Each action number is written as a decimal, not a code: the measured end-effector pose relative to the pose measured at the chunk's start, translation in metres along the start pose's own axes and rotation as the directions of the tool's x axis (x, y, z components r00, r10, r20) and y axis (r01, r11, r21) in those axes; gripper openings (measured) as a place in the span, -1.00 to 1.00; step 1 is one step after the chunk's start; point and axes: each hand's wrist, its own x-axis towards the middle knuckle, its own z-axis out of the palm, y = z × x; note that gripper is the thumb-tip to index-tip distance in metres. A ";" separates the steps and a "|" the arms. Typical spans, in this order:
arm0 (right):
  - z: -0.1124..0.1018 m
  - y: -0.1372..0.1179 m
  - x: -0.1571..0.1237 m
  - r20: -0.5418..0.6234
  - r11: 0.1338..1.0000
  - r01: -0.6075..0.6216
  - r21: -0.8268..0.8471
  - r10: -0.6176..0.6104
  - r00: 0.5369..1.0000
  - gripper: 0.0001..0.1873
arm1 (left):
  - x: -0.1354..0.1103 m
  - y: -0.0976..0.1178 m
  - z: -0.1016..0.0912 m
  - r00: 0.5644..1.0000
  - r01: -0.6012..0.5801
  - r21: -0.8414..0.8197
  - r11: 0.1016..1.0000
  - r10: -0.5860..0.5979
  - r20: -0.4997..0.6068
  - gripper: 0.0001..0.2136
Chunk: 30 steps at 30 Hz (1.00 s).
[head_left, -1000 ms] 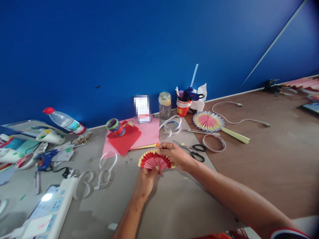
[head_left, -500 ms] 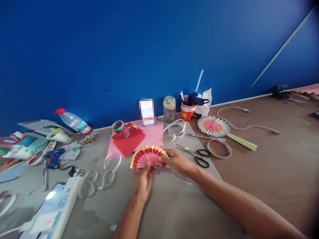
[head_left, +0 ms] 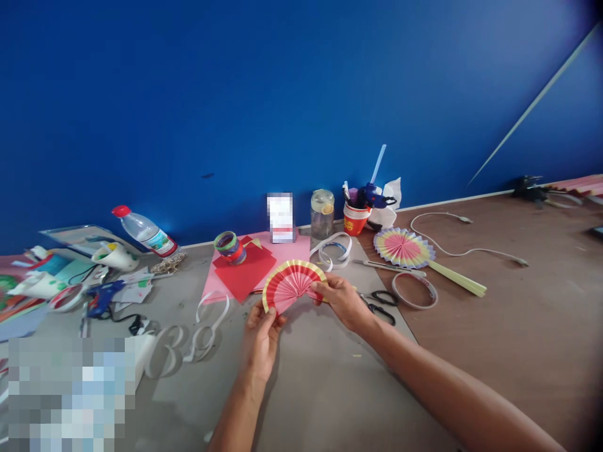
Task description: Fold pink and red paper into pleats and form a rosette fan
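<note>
A pleated paper fan point(head_left: 293, 282) in pink, red and yellow is spread into a half circle between my hands. My left hand point(head_left: 264, 333) pinches its lower left end, thumb on top. At the lower right end my right hand point(head_left: 342, 300) grips it between thumb and fingers. Beyond the fan lie red paper sheets point(head_left: 242, 276) on pink paper point(head_left: 282, 248). Black-handled scissors point(head_left: 384, 304) rest just past my right hand, their blades partly hidden by it. A finished round fan point(head_left: 405, 247) with a pale yellow handle is farther right.
A glass jar point(head_left: 323, 216) and a red cup point(head_left: 355, 220) holding tools stand by the blue wall. Tape rolls point(head_left: 230, 247), a utility knife point(head_left: 391, 267), white strips point(head_left: 207, 339), a tilted bottle point(head_left: 148, 232) and a blue glue gun point(head_left: 101, 298) lie around. A white cable point(head_left: 471, 251) curls at right.
The fan has tilted and shifted slightly right. My left hand has moved from the fan's bottom centre to its left end, while my right hand still holds the right end.
</note>
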 end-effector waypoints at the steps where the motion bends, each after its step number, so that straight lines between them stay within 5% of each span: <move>1: 0.001 0.002 0.000 -0.026 1.000 0.025 -0.008 -0.026 0.999 -0.65 | -0.001 -0.002 0.000 1.000 0.020 -0.021 1.000 -0.020 0.013 -0.72; 4: 0.003 0.002 -0.001 -0.051 0.998 0.066 -0.009 -0.066 0.996 -0.67 | -0.002 -0.005 0.001 0.995 0.095 -0.077 0.992 -0.092 0.047 -0.77; 10: 0.005 -0.008 -0.008 0.172 0.972 -0.096 0.213 0.060 0.983 -0.62 | 0.001 0.000 -0.001 0.994 0.081 -0.188 0.979 -0.065 0.090 -0.81; 13: 0.004 -0.009 -0.010 0.234 0.970 -0.145 0.194 0.098 0.967 -0.62 | 0.003 0.002 -0.004 0.994 0.081 -0.202 0.976 -0.065 0.087 -0.82; 17: 0.006 -0.006 -0.009 0.153 0.996 -0.047 0.075 0.035 0.988 -0.65 | 0.000 0.001 -0.003 0.989 0.145 -0.253 0.957 -0.136 0.050 -0.83; 21: 0.016 0.005 -0.012 0.123 0.998 0.021 0.061 -0.028 0.992 -0.69 | -0.006 -0.002 0.002 0.971 0.213 -0.248 0.945 -0.176 0.164 -0.75; 26: 0.021 0.008 -0.017 0.225 0.997 -0.002 0.077 -0.015 0.974 -0.68 | -0.008 -0.005 0.006 0.978 0.103 -0.067 0.992 -0.089 0.191 -0.86; 30: 0.011 -0.010 -0.014 0.223 0.997 0.027 0.076 -0.044 0.974 -0.49 | -0.006 -0.006 0.003 0.985 -0.046 0.075 0.996 0.032 0.172 -0.80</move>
